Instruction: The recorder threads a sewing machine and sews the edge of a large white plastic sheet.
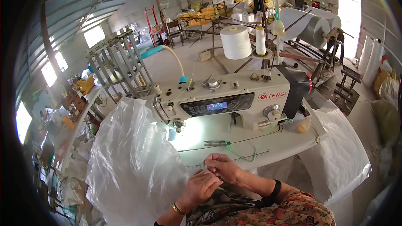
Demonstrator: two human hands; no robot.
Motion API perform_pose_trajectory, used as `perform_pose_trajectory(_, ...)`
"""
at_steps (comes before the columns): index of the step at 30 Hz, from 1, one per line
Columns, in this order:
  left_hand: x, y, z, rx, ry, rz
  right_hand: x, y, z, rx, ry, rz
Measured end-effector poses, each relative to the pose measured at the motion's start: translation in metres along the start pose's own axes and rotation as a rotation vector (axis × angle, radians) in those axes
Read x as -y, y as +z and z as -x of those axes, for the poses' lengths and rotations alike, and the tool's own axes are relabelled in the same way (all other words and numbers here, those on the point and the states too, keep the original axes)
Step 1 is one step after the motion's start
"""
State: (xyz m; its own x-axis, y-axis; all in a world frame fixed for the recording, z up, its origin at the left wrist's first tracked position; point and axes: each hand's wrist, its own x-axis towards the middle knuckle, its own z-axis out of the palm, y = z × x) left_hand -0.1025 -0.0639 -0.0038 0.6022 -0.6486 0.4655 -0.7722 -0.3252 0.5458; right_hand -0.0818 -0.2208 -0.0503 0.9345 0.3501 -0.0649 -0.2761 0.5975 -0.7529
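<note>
My left hand (202,187) and my right hand (224,168) meet at the front edge of a sewing machine table (289,146). Both have their fingers curled in a pinch, almost touching. Whatever lies between the fingertips is too small and covered to make out. Just beyond them rest small thread snips (215,143) with a green cord (247,158) tied on. Behind these stands the white sewing machine (247,100), its lamp lighting the needle area. A large translucent plastic sheet (130,155) drapes over the table's left side, beside my left hand.
A white woven sheet (341,150) hangs off the right end. Thread cones, including a large white cone (235,42), stand behind the machine. Farther back are big material rolls (310,27), a metal rack (119,65) and a red hand truck (154,27). A person (258,2) is far off.
</note>
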Motion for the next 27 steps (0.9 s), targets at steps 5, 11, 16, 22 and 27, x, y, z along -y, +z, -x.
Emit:
perform_pose_trajectory(5, -0.031, -0.016, -0.036, -0.099, 0.220, -0.111, 0.009, -0.007, 0.029, -0.011, -0.198, 0.213)
perform_pose_trajectory(11, -0.021, -0.026, -0.043, 0.063, 0.155, -0.249, 0.048, 0.002, 0.070, -0.229, -0.468, 0.965)
perform_pose_trajectory(16, -0.027, -0.042, -0.049, 0.022, 0.162, -0.204, 0.075, 0.009, 0.079, -0.254, -0.601, 1.031)
perform_pose_trajectory(22, -0.042, -0.073, -0.051, -0.194, 0.216, -0.034, 0.098, 0.030, 0.078, -0.094, -0.841, 0.948)
perform_pose_trajectory(27, -0.044, -0.086, -0.035, -0.248, 0.314, -0.028, 0.100, 0.046, 0.066, 0.031, -0.926, 0.927)
